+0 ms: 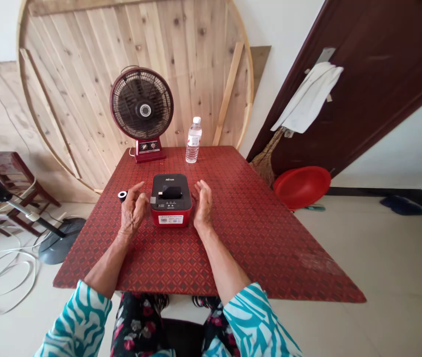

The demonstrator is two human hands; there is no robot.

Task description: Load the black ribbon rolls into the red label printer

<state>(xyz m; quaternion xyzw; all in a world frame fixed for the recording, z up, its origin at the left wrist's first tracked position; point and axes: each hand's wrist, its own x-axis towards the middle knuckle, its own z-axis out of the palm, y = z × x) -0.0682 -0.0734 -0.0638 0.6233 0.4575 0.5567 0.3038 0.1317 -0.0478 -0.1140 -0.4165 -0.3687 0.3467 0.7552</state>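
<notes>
A small red-and-black label printer sits on the patterned red table, its labelled front facing me. My left hand is just left of it, fingers apart and holding nothing. On the other side, my right hand is held upright close to the printer's right edge, also open. Whether either hand touches the casing I cannot tell. Beyond my left hand lies a small roll with a white ring-shaped end, partly hidden by the fingers.
A red desk fan and a clear water bottle stand at the table's far edge. A red basin and a broom are by the door at right. A black stand base and coiled white cable lie on the floor at left.
</notes>
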